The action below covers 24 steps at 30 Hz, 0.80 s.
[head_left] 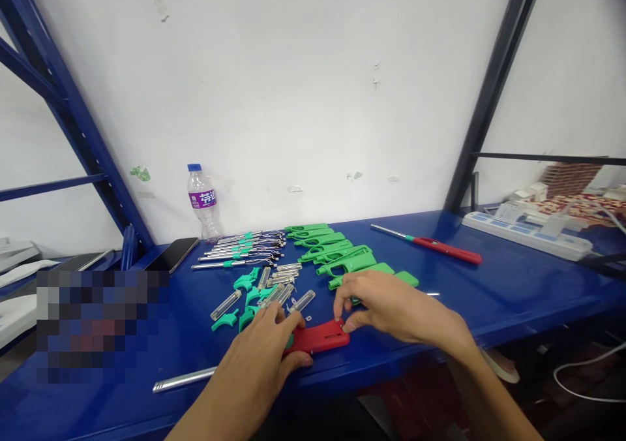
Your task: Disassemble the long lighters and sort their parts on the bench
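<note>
Near the front edge of the blue table lies a red lighter (pixel 320 338) with a long metal tube (pixel 186 380) reaching out to the left. My left hand (pixel 264 353) is wrapped around its body, thumb on the near side and fingers on the far side. At the handle's right end, my right hand (pixel 391 307) has thumb and forefinger close together; whatever sits between the fingertips is too small to make out. Just beyond my hands are clear fuel tanks (pixel 225 305), teal triggers (pixel 225 320) and several green lighter casings (pixel 337 252).
Metal lighter tubes with wires (pixel 239 253) lie in a row at the back left, near a plastic bottle (pixel 201 199) and a phone (pixel 178 255). A red lighter (pixel 445 250) rests at the back right, before a white power strip (pixel 528 234). Shelf posts (pixel 489 95) flank the table.
</note>
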### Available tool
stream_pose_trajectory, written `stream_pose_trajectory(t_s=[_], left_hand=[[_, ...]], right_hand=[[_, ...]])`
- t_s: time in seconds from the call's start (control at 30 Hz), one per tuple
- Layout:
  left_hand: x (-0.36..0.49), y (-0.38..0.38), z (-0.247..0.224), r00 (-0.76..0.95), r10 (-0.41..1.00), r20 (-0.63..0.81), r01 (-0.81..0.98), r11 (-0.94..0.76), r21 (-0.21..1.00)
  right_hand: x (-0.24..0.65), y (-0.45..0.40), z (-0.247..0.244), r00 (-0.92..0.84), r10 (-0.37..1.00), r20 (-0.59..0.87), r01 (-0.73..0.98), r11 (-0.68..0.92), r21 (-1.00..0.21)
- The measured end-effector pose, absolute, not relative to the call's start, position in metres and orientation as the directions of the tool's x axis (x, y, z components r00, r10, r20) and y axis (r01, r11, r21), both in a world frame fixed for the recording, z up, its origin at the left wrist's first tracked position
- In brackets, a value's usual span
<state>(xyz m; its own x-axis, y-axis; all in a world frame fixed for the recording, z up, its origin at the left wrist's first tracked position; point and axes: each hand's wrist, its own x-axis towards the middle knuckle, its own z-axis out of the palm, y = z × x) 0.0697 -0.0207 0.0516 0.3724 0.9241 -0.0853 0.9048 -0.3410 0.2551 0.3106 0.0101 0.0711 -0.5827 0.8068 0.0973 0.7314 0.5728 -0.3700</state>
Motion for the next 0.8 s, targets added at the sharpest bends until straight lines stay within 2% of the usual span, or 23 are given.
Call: stream_pose_trajectory(t_s=[0.17,0.37,0.63,0.8], left_hand=[[0.069,-0.019,0.049,0.38,0.922,-0.073,0.902,-0.352,0.25],[0.071,-0.02,0.051,0.377,0.922,-0.085,0.901,-0.344,0.262],[0.07,-0.026,0.056,0.397,0.917,-0.037,0.88,-0.368,0.3],[0.072,-0.032,0.066,0.362,0.929,-0.078,0.897,-0.324,0.299]], right_hand=[[0.309,0.013,0.068,-0.546,0.833,0.089,0.748,0.532,-0.395],[0.309,0.018,0.067,-0.584,0.807,0.08,0.73,0.566,-0.382],[0.311,0.022,0.064,-0.628,0.768,0.13,0.659,0.613,-0.435],[0.311,0.024,0.066,-0.597,0.777,0.197,0.622,0.604,-0.499]])
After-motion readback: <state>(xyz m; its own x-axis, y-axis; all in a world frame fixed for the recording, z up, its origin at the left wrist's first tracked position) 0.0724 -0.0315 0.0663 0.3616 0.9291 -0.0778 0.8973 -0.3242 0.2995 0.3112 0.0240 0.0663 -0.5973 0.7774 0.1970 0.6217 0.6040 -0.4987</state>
